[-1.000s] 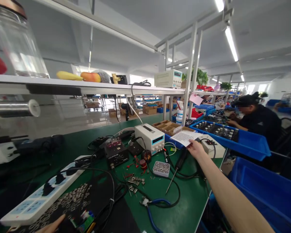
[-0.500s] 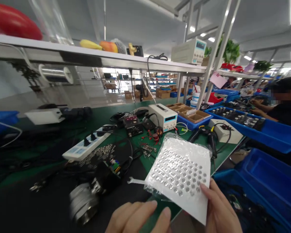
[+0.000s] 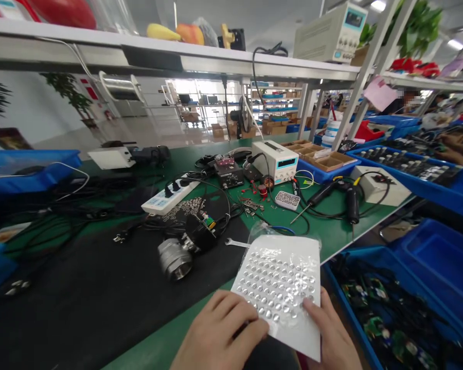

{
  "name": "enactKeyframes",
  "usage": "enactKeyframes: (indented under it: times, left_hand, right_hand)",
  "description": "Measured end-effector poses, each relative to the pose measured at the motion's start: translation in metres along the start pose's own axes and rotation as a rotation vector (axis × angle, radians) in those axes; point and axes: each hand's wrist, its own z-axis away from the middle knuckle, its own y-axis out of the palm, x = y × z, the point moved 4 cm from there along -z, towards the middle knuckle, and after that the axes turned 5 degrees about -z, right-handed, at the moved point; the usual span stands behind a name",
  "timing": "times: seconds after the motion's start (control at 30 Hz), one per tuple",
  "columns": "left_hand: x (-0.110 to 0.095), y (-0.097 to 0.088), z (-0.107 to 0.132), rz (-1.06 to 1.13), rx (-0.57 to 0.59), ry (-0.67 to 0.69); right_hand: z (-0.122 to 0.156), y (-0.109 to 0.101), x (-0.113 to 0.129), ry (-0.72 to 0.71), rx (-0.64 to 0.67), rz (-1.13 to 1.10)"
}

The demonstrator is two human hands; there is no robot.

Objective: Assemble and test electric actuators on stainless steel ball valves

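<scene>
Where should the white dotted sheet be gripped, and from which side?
Pinch the white dotted sheet by its plain near margin, coming from the person's side: raised dots fill the middle, and it is thin. The left hand and right hand hold those near corners.

Green bench (image 3: 332,236) with black mat (image 3: 81,288), power strip (image 3: 165,198), metal cylinder (image 3: 175,259), power supply (image 3: 275,162)

Both hands sit low at 6 o'clock, knuckles up. The left grip (image 3: 219,334) curls its fingers (image 3: 254,329) over a sheet (image 3: 281,282). At its 3 o'clock, the right grip (image 3: 332,339) pinches the sheet, thumb on top.
</scene>
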Motion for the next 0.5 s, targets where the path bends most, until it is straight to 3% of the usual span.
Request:
enactKeyframes:
  times: [0.23,0.37,0.5]
  left_hand:
    - [0.013,0.026,0.013,0.242,0.296,-0.254]
    - [0.017,0.037,0.013,0.170,0.336,-0.354]
    - [0.017,0.047,0.008,-0.015,0.313,-0.344]
  right_hand:
    - [0.012,0.013,0.001,0.171,0.098,-0.036]
    - [0.016,0.019,-0.002,0.153,0.154,0.000]
    - [0.020,0.020,-0.010,0.224,0.181,-0.001]
